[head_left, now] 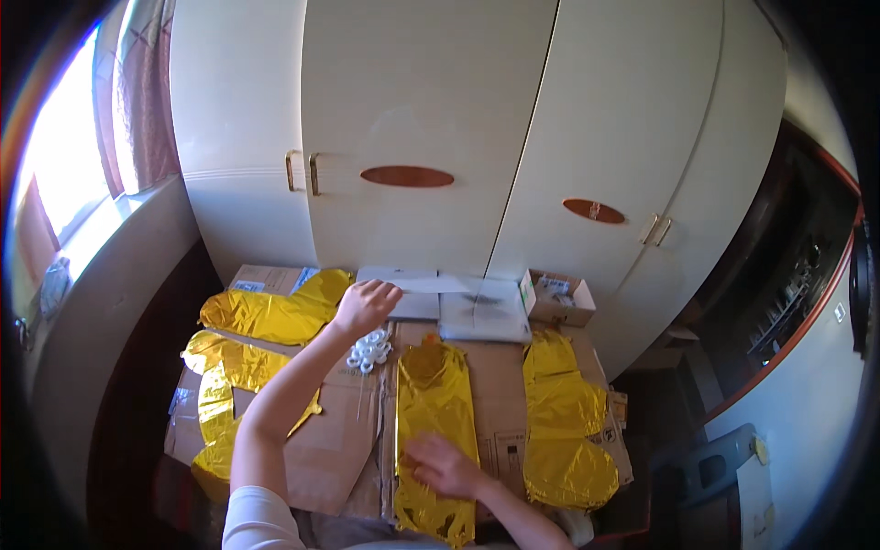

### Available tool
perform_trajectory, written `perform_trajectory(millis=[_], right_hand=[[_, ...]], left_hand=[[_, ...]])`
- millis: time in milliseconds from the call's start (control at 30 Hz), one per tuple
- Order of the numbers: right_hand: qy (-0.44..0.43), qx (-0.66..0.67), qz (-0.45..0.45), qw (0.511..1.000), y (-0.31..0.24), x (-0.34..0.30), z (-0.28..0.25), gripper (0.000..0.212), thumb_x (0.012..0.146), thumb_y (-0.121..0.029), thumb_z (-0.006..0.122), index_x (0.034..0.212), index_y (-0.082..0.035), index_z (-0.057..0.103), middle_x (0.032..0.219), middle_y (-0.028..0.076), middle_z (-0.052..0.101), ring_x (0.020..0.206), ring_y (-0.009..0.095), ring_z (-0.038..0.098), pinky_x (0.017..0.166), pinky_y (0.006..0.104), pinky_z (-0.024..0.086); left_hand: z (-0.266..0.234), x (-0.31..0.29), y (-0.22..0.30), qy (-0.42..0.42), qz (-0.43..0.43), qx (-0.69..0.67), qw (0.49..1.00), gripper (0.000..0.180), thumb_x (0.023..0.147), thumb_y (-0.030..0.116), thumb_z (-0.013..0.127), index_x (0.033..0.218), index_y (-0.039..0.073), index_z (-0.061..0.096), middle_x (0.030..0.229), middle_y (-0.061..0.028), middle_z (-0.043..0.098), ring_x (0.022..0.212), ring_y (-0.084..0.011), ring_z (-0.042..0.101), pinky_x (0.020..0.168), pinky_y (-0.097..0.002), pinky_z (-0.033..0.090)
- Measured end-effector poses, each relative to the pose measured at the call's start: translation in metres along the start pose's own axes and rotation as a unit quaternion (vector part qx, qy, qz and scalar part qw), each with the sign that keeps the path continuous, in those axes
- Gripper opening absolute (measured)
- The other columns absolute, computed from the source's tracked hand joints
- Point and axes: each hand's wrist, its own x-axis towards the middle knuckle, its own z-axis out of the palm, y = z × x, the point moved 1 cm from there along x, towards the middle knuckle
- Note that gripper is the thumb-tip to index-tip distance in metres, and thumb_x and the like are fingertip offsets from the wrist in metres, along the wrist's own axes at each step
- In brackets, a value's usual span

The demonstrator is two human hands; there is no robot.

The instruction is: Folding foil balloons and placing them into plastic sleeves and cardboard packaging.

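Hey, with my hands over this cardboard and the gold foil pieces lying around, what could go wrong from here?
Pressing or dragging with your right hand could crease the middle foil piece, or tug it off the near edge, since it reaches that far.

The bunch of white rings lies near your left hand, so a careless sweep might scatter it.

The right foil piece lies close to the right side of the cardboard, so a bump could push it off.
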Motion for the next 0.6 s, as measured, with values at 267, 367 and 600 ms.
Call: perform_trajectory(millis=[267, 367, 600], right_hand=[[0.282, 0.579, 0.321, 0.695, 0.035, 0.009, -0.080, 0.050, 0.099, -0.032, 0.055, 0.140, -0.011, 0.038, 0.118, 0.010, 0.062, 0.105, 0.018, 0.062, 0.079, 0.0324, 0.054], [0.268, 0.436, 0.354, 0.783, 0.034, 0.012, -0.083, 0.057, 0.093, -0.014, 0.065, 0.141, -0.005, 0.035, 0.108, 0.012, 0.065, 0.096, 0.015, 0.062, 0.078, 0.0279, 0.052], [0.186, 0.215, 0.336, 0.898, 0.095, -0.016, -0.054, 0.057, 0.085, -0.001, 0.068, 0.137, -0.001, 0.042, 0.092, 0.007, 0.063, 0.080, 0.011, 0.057, 0.070, 0.0271, 0.048]], left_hand=[[-0.090, -0.053, 0.121, -0.025, 0.113, -0.061, 0.991, 0.015, 0.070, 0.010, 0.068, 0.084, 0.009, 0.062, 0.098, -0.0047, 0.067, 0.084, -0.0153, 0.064, 0.062, -0.0271, 0.053], [-0.083, -0.085, 0.145, -0.050, 0.103, -0.087, 0.990, 0.016, 0.070, 0.012, 0.069, 0.085, 0.010, 0.063, 0.097, -0.0040, 0.067, 0.084, -0.0143, 0.064, 0.061, -0.0252, 0.052], [-0.059, -0.117, 0.160, -0.176, -0.065, -0.273, 0.944, 0.030, 0.082, 0.019, 0.066, 0.110, 0.008, 0.065, 0.126, -0.0066, 0.062, 0.122, -0.0244, 0.054, 0.100, -0.0425, 0.043]])
